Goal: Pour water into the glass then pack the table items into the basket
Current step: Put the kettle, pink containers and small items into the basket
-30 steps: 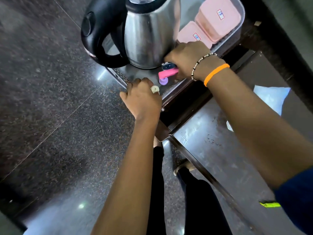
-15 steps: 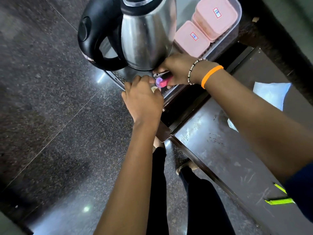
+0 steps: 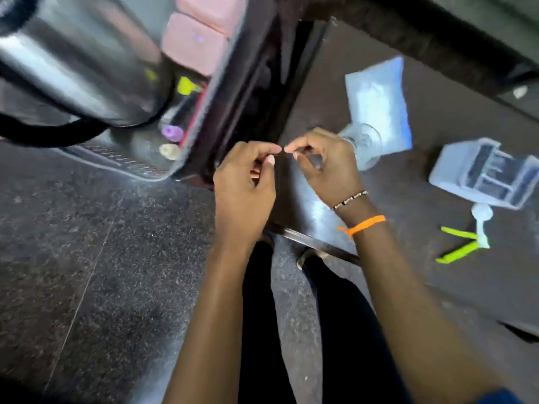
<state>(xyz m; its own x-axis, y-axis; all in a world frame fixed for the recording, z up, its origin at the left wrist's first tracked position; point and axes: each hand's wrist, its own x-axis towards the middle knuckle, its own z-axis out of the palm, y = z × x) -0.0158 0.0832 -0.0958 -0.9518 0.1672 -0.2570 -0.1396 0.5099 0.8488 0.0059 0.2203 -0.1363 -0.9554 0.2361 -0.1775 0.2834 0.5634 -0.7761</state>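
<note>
Dark speckled stone floor (image 3: pixel 87 258) fills the lower left of the head view, with a dark table (image 3: pixel 437 287) running along the right. A clear plastic basket (image 3: pixel 140 167) stands at upper left, beside the table's near end. Inside it sits a steel kettle (image 3: pixel 73 62) with a black handle (image 3: pixel 43 132), shown motion-blurred; pink lidded boxes (image 3: pixel 195 48) lie behind it, and small items, one yellow (image 3: pixel 185 85), one purple (image 3: pixel 172 132) and one cream (image 3: pixel 168 151), line the basket's right wall. On the table stand a glass (image 3: pixel 363 147), just behind the right hand, a pale blue packet (image 3: pixel 379 94) beyond the glass, a translucent compartmented organiser (image 3: pixel 490 173) to the right, and near it a white spoon (image 3: pixel 481 220) lying against green tongs (image 3: pixel 458 243). The left hand (image 3: pixel 245 188) and the right hand (image 3: pixel 326 167) meet over the table's near edge, outside the basket. Each has thumb and forefinger pinched close, the fingertips of the two hands almost touching; whether anything lies between them cannot be told. The right wrist carries a beaded bracelet (image 3: pixel 350 199) and an orange band (image 3: pixel 364 224). Black-clad legs (image 3: pixel 320 330) show below the forearms.
</note>
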